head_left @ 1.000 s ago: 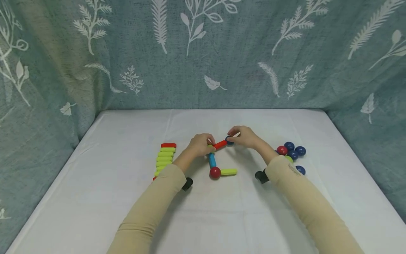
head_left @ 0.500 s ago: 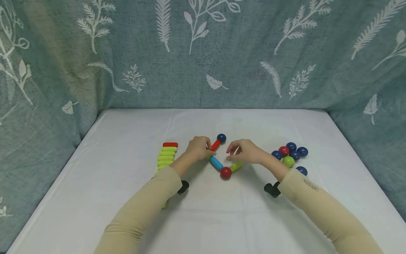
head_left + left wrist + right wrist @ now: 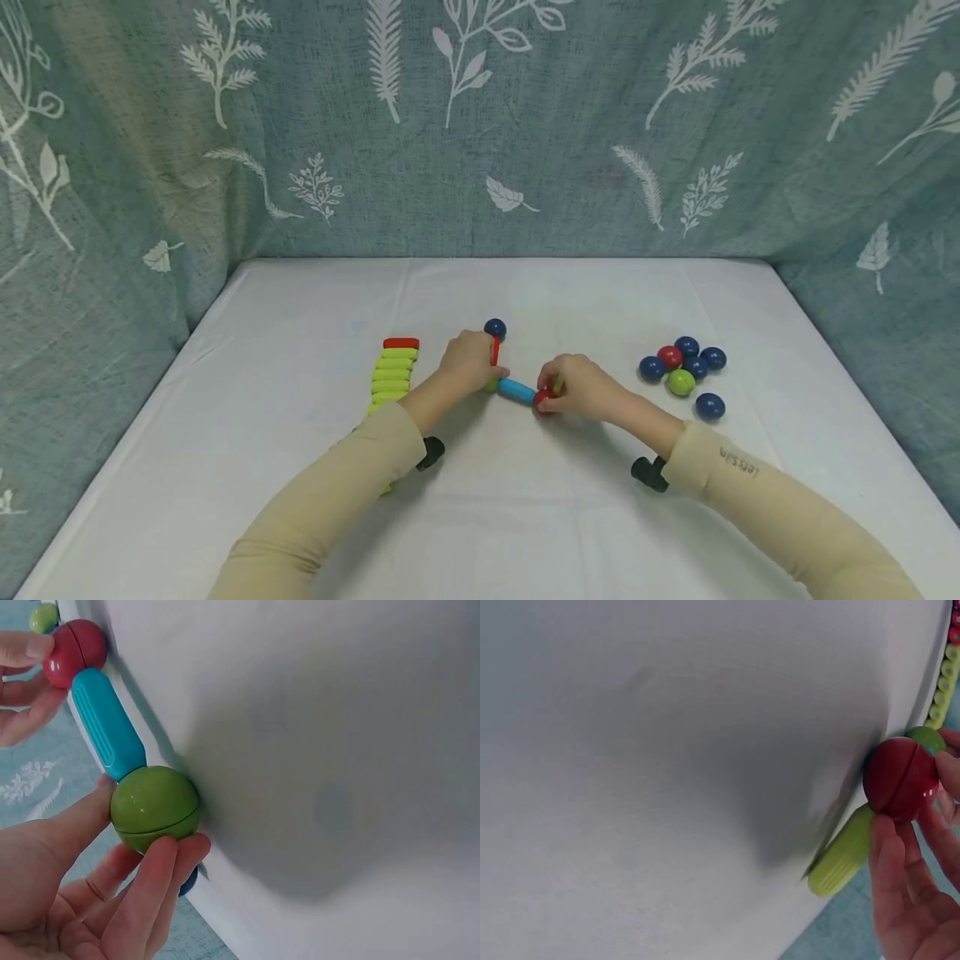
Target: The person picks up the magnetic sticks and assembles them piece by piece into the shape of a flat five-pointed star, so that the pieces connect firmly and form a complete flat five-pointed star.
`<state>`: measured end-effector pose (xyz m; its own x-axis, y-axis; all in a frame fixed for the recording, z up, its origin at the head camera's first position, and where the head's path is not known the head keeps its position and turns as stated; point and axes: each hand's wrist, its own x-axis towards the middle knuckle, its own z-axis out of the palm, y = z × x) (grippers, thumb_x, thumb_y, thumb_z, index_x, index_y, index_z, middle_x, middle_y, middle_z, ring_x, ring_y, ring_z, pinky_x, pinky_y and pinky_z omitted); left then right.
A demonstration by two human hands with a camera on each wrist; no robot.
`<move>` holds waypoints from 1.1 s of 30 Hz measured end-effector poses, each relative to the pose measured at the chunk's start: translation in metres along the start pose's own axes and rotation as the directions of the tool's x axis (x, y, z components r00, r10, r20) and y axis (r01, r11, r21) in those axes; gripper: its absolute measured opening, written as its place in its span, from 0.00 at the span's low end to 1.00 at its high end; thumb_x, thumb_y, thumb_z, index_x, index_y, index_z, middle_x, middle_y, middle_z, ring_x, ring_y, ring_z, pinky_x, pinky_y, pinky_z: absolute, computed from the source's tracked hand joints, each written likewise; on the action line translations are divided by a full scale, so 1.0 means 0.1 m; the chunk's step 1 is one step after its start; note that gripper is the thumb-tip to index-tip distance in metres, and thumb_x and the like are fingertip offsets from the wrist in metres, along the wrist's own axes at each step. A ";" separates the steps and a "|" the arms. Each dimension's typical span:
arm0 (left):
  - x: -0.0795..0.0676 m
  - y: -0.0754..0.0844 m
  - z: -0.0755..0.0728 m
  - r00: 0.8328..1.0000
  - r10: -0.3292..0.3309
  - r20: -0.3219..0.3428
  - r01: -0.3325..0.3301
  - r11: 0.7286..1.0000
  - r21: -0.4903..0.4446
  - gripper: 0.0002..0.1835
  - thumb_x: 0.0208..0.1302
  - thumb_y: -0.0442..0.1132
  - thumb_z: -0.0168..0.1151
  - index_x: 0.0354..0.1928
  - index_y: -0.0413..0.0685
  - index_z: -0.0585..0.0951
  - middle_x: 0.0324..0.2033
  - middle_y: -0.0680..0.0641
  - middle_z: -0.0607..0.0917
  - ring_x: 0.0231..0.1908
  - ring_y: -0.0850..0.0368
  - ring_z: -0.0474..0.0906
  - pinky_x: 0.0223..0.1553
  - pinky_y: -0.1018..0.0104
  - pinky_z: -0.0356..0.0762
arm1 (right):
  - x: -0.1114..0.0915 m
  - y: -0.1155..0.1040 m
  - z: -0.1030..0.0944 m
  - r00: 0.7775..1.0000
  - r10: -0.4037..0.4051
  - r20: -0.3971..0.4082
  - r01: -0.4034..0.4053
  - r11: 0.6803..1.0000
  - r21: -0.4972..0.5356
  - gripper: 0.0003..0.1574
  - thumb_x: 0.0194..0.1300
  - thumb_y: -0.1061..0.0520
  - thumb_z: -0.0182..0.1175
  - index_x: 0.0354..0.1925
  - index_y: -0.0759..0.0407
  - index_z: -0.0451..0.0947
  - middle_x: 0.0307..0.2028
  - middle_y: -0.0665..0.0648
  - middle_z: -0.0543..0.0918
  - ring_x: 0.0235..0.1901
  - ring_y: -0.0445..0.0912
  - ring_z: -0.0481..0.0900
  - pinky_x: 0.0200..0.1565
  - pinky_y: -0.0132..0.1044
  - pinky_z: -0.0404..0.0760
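Note:
My left hand [image 3: 467,364] pinches a green ball [image 3: 155,804] between thumb and fingers. From that ball a light-blue stick [image 3: 517,390] runs to a red ball [image 3: 900,778], which my right hand [image 3: 585,388] grips with its fingertips. A yellow-green stick [image 3: 843,851] juts from the red ball, mostly covered by the right hand in the head view. Beyond the left hand, a red stick [image 3: 495,351] leads to a dark blue ball [image 3: 495,328]; its near end is hidden by the fingers.
On the left a column of sticks [image 3: 393,364], mostly yellow-green with a red one on top, is partly behind the left forearm. Several loose balls [image 3: 681,382], blue, red and green, lie at the right. A patterned curtain [image 3: 510,150] hangs behind the white table [image 3: 570,533].
The joined sticks and balls have turned clockwise, the red ball moving right and the dark blue ball left. My right hand has let go of the dark blue ball and now holds the red ball.

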<state>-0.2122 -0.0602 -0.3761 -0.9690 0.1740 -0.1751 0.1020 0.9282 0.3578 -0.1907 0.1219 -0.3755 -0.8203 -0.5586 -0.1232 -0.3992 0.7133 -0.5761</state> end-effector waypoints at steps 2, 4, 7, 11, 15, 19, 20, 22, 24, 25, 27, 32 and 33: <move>-0.03 0.01 0.00 1.000 0.002 0.010 -0.001 1.000 -0.011 0.17 0.53 0.46 0.68 0.26 0.40 0.74 0.15 0.49 0.70 0.18 0.57 0.67 0.18 0.72 0.61 | -0.01 0.01 0.00 1.000 0.005 -0.012 -0.005 1.000 0.001 0.11 0.51 0.60 0.68 0.34 0.63 0.80 0.30 0.53 0.79 0.27 0.43 0.73 0.30 0.30 0.76; -0.06 0.02 0.00 1.000 0.011 0.019 -0.011 1.000 -0.029 0.17 0.53 0.46 0.68 0.25 0.40 0.73 0.16 0.48 0.70 0.19 0.57 0.68 0.18 0.72 0.62 | -0.03 0.04 0.00 1.000 0.002 -0.023 -0.002 1.000 0.002 0.11 0.51 0.60 0.68 0.35 0.64 0.80 0.30 0.53 0.79 0.27 0.42 0.74 0.31 0.30 0.76; -0.12 0.02 0.00 0.999 0.045 0.029 -0.044 0.998 -0.048 0.18 0.51 0.46 0.69 0.24 0.41 0.72 0.16 0.48 0.72 0.19 0.57 0.70 0.19 0.71 0.64 | -0.06 0.07 0.00 0.999 0.010 -0.037 -0.010 1.000 0.016 0.10 0.51 0.61 0.68 0.34 0.63 0.80 0.31 0.53 0.79 0.28 0.41 0.75 0.31 0.30 0.77; -0.20 0.02 0.01 0.994 0.102 0.043 -0.099 0.994 -0.050 0.17 0.48 0.42 0.71 0.21 0.42 0.72 0.17 0.49 0.74 0.19 0.58 0.71 0.19 0.71 0.66 | -0.09 0.12 -0.01 0.999 0.008 -0.049 -0.006 0.999 0.046 0.09 0.52 0.63 0.67 0.34 0.64 0.80 0.31 0.54 0.79 0.29 0.42 0.77 0.31 0.30 0.77; -0.26 0.04 0.01 0.990 0.125 0.064 -0.121 0.991 -0.063 0.15 0.49 0.38 0.70 0.22 0.41 0.72 0.16 0.49 0.74 0.18 0.58 0.70 0.19 0.71 0.66 | -0.10 0.16 -0.01 0.998 0.005 -0.062 -0.001 0.998 0.071 0.09 0.51 0.63 0.67 0.34 0.64 0.81 0.32 0.54 0.80 0.30 0.44 0.78 0.31 0.30 0.78; -0.31 0.05 0.00 0.987 0.140 0.076 -0.134 0.988 -0.076 0.13 0.50 0.37 0.69 0.25 0.40 0.73 0.18 0.48 0.75 0.19 0.58 0.71 0.20 0.71 0.68 | -0.11 0.18 -0.01 0.997 -0.004 -0.073 0.008 0.998 0.057 0.09 0.51 0.64 0.67 0.34 0.64 0.81 0.32 0.54 0.79 0.32 0.44 0.78 0.32 0.30 0.77; -0.32 0.05 0.00 0.987 0.142 0.078 -0.136 0.988 -0.079 0.13 0.50 0.37 0.69 0.26 0.40 0.73 0.19 0.49 0.75 0.19 0.58 0.71 0.20 0.71 0.68 | -0.12 0.19 0.00 0.997 -0.009 -0.075 0.013 0.999 0.052 0.09 0.51 0.64 0.67 0.34 0.64 0.81 0.32 0.54 0.79 0.32 0.44 0.78 0.32 0.30 0.77; -0.32 0.04 -0.01 0.985 0.145 0.091 -0.137 0.987 -0.086 0.13 0.51 0.38 0.69 0.28 0.39 0.74 0.20 0.49 0.75 0.20 0.58 0.71 0.21 0.71 0.68 | -0.12 0.20 0.00 0.997 -0.011 -0.079 0.015 0.999 0.046 0.10 0.51 0.64 0.67 0.35 0.64 0.81 0.32 0.54 0.79 0.32 0.44 0.77 0.32 0.30 0.76; -0.32 0.01 -0.04 0.984 0.141 0.111 -0.131 0.987 -0.098 0.13 0.51 0.40 0.69 0.29 0.39 0.76 0.22 0.49 0.76 0.22 0.58 0.70 0.23 0.71 0.68 | -0.13 0.20 0.01 0.996 -0.011 -0.084 0.015 0.999 0.047 0.10 0.51 0.64 0.67 0.35 0.64 0.81 0.32 0.53 0.79 0.32 0.44 0.77 0.32 0.30 0.76; -0.31 -0.01 -0.06 0.983 0.132 0.125 -0.119 0.987 -0.106 0.13 0.52 0.41 0.69 0.31 0.39 0.77 0.23 0.49 0.76 0.24 0.58 0.71 0.24 0.70 0.69 | -0.13 0.20 0.01 0.996 -0.012 -0.086 0.016 0.999 0.049 0.11 0.51 0.64 0.67 0.36 0.64 0.81 0.32 0.53 0.79 0.32 0.43 0.77 0.32 0.30 0.76; -0.30 -0.07 -0.13 0.983 0.114 0.146 -0.099 0.989 -0.108 0.14 0.53 0.42 0.68 0.34 0.39 0.78 0.26 0.48 0.78 0.27 0.57 0.72 0.26 0.70 0.71 | -0.13 0.21 0.01 0.996 -0.013 -0.092 0.018 0.998 0.053 0.11 0.51 0.64 0.67 0.36 0.64 0.81 0.32 0.53 0.79 0.32 0.43 0.77 0.33 0.30 0.76; -0.23 -0.34 -0.38 0.992 0.057 0.109 -0.056 0.998 -0.009 0.16 0.58 0.42 0.63 0.45 0.40 0.80 0.37 0.44 0.81 0.38 0.51 0.76 0.38 0.62 0.75 | -0.14 0.21 0.02 0.994 -0.007 -0.108 0.015 0.997 0.074 0.11 0.50 0.64 0.67 0.36 0.64 0.80 0.32 0.53 0.80 0.33 0.44 0.77 0.34 0.32 0.77; -0.20 -0.43 -0.43 0.995 0.048 0.087 -0.049 0.999 0.010 0.16 0.59 0.42 0.61 0.46 0.40 0.79 0.39 0.43 0.81 0.39 0.50 0.76 0.39 0.60 0.75 | -0.14 0.21 0.02 0.994 -0.004 -0.111 0.013 0.997 0.078 0.12 0.50 0.64 0.68 0.36 0.64 0.80 0.33 0.53 0.80 0.33 0.45 0.77 0.34 0.32 0.77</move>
<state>-0.2067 -0.1174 -0.3485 -0.9399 0.2462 -0.2366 0.1516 0.9217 0.3571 -0.1867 0.1435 -0.3873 -0.8590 -0.5111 -0.0303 -0.3768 0.6711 -0.6385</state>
